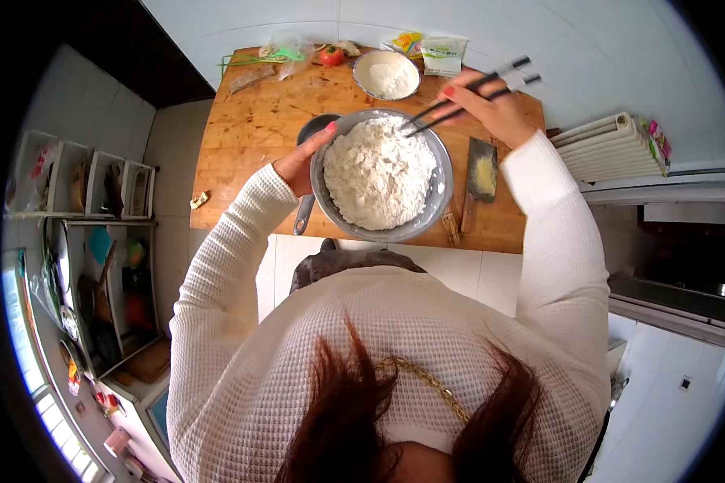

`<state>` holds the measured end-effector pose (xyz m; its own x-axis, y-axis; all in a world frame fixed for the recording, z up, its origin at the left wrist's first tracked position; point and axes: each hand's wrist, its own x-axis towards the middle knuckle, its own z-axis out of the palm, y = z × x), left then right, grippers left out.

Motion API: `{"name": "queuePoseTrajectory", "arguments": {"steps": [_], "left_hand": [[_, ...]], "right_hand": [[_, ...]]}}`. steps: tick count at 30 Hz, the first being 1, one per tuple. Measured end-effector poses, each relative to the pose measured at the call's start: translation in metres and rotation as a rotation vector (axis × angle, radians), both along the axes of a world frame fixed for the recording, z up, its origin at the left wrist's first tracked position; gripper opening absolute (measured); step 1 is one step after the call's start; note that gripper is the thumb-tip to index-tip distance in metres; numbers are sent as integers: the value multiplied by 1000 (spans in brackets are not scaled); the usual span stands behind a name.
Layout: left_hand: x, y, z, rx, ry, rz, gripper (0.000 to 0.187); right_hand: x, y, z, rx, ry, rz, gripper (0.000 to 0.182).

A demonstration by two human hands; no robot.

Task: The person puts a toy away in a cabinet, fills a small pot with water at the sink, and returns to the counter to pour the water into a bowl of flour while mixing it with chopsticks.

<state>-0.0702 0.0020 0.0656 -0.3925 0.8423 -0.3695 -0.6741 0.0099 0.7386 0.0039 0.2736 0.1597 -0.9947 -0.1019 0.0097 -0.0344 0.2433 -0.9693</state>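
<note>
A grey metal bowl (444, 171) stands near the front edge of the wooden table, filled with lumpy white flour (379, 173). My left hand (302, 159) grips the bowl's left rim, thumb over the edge. In my right hand (485, 106) is a pair of dark chopsticks (439, 113), held above the bowl's right side. Their lower tips reach the flour at the upper right; the upper ends are smeared by motion. Partly hidden behind the bowl and my left hand is a dark pan or ladle-like utensil (304, 216), whose kind I cannot make out.
A cleaver (482, 169) with something yellowish on its blade lies right on the table (258, 129). Behind the bowl stand a smaller bowl (358, 80) of white powder, a tomato (331, 55), a plastic bag (292, 58) and packets (444, 56). A white radiator (596, 149) is at right.
</note>
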Motion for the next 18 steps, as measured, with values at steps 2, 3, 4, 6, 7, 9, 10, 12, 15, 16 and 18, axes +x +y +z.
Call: {"name": "queuePoseTrajectory", "arguments": {"steps": [2, 3, 4, 6, 7, 9, 10, 12, 15, 16, 18], "left_hand": [[-3, -3, -5, 18, -26, 48, 78], [-4, -5, -9, 33, -53, 88, 78], [-4, -4, -13, 60, -71, 99, 78], [-9, -1, -29, 80, -101, 69, 78], [-9, 0, -28, 100, -131, 35, 78], [-1, 7, -22, 86, -105, -2, 79], [2, 9, -20, 89, -62, -50, 79], [1, 7, -32, 39, -6, -102, 77], [5, 3, -13, 6, 20, -98, 77], [2, -3, -14, 4, -26, -74, 76], [0, -11, -11, 7, -33, -6, 75]], "right_hand": [[19, 2, 9, 186, 26, 67, 19], [30, -3, 14, 299, 52, 114, 18], [38, -7, 9, 336, 130, 173, 16], [45, -28, 1, 173, 176, 275, 13], [44, -39, 0, 125, 182, 318, 14], [29, -52, -14, -136, -10, 259, 14], [14, -51, -19, -151, -43, 261, 16], [-6, -40, -14, -175, -69, 145, 20], [-10, -1, -12, -124, -13, 6, 21], [-1, 6, -6, -102, -7, -13, 20], [19, 12, 0, 36, 5, 17, 19]]}}
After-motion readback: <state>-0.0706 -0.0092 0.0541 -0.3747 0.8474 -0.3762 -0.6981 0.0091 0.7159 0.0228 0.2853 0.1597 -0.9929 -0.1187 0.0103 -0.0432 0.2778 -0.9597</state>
